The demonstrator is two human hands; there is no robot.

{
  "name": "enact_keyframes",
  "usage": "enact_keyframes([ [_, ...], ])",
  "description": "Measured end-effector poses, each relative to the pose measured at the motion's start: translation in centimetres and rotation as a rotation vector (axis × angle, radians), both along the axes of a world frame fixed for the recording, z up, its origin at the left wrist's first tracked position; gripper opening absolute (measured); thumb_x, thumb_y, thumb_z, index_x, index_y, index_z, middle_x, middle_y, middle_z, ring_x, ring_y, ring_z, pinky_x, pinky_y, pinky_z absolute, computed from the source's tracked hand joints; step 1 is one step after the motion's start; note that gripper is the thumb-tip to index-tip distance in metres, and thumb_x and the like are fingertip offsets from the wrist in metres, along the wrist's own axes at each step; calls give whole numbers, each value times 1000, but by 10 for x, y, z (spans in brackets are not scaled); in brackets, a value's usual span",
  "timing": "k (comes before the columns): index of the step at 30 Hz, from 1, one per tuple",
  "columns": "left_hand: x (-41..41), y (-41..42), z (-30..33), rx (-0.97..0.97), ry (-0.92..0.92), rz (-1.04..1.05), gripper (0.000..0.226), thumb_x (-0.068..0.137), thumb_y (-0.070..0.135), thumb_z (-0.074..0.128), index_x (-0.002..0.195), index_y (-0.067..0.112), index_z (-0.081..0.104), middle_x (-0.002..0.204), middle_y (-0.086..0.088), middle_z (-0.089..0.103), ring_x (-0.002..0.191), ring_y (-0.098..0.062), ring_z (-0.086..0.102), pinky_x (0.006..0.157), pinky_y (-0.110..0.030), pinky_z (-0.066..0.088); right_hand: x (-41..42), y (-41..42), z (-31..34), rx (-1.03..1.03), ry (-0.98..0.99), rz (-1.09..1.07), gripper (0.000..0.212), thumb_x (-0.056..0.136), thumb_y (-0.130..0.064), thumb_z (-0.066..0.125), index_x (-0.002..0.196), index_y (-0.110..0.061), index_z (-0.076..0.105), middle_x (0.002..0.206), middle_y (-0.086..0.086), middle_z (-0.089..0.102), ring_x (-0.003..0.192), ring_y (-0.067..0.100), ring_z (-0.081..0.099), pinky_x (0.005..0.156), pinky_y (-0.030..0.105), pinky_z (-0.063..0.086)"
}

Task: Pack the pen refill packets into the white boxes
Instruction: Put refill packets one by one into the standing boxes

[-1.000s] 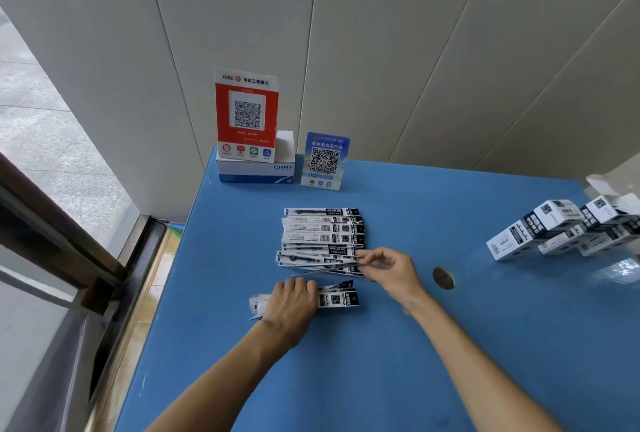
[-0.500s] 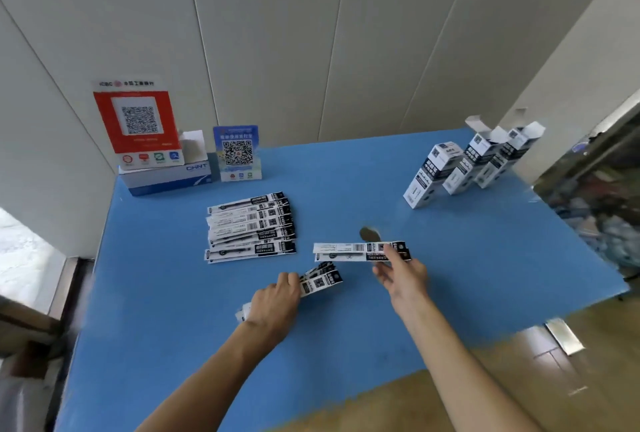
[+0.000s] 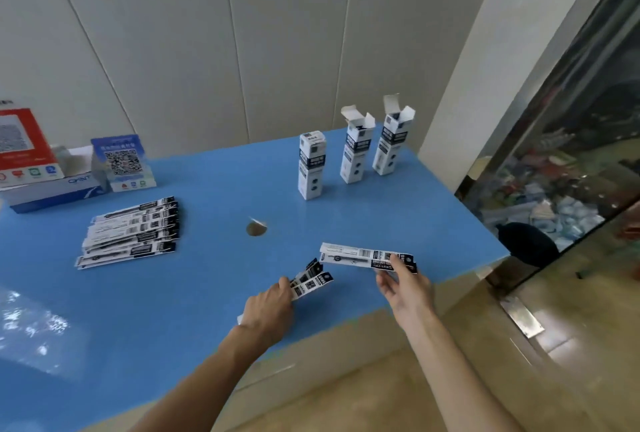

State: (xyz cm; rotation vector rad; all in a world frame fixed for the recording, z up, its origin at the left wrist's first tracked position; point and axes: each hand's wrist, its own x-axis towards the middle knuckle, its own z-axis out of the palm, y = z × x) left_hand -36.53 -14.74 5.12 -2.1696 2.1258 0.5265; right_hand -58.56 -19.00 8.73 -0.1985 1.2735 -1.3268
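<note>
1. Left hand [image 3: 268, 307]: at 6 o'clock on the blue tabletop [image 3: 214, 293], fingers curled round a small fanned bunch of black-and-white pen refill packets [image 3: 311, 280].
2. Right hand [image 3: 405, 284]: at 5 o'clock, thumb and fingers pinching the dark end of a long flat white refill packet [image 3: 363, 256], held level above the tabletop.
3. Round hole [image 3: 256, 228]: table centre.
4. Loose stack of flat refill packets [image 3: 131, 232]: at 9 o'clock.
5. Three upright white cardboard boxes [image 3: 353, 154]: at 1 o'clock, in a row; the two rightmost have open top flaps.
6. Blue QR-code sign [image 3: 123, 163], red QR-code sign [image 3: 20, 144] and flat white-and-blue carton [image 3: 52, 189]: at 10 o'clock, by the wall.
</note>
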Motion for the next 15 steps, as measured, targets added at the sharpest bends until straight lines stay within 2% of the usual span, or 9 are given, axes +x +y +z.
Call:
enact_keyframes([
  [3,-39,0,5,-22,40,15,15,95,27,37,92,15,29,82,-3,52,79,-35,57,60,-34,33,-47,5,5,-1,-11,-12,7,89,-8,64,92,-5,59,91,16,65,71,25,64,49,24,55],
  [5,-69,-2,10,-33,93,6,19,93,30,41,92,15,29,76,0,47,71,-31,46,60,-33,32,-80,6,10,-6,-41,-23,9,89,-10,65,95,-5,60,94,16,66,72,24,64,50,24,55],
  [8,-103,-15,18,-62,203,72,21,92,32,42,89,15,30,67,3,43,68,-29,44,58,-33,31,-116,-2,19,-37,-51,-50,12,89,-10,65,97,-4,60,96,18,67,75,24,65,52,26,55],
  [12,-131,-44,27,-93,303,164,27,92,37,45,87,14,32,66,2,43,68,-30,45,57,-32,32,-147,-30,33,-88,-65,-60,19,89,-12,65,102,0,59,98,19,67,76,23,66,54,25,56],
  [15,-144,-75,36,-123,361,237,36,89,45,54,89,15,34,74,-2,51,70,-30,48,56,-32,33,-155,-62,43,-116,-48,-33,19,89,-12,65,102,1,59,98,18,67,75,22,66,53,25,55],
])
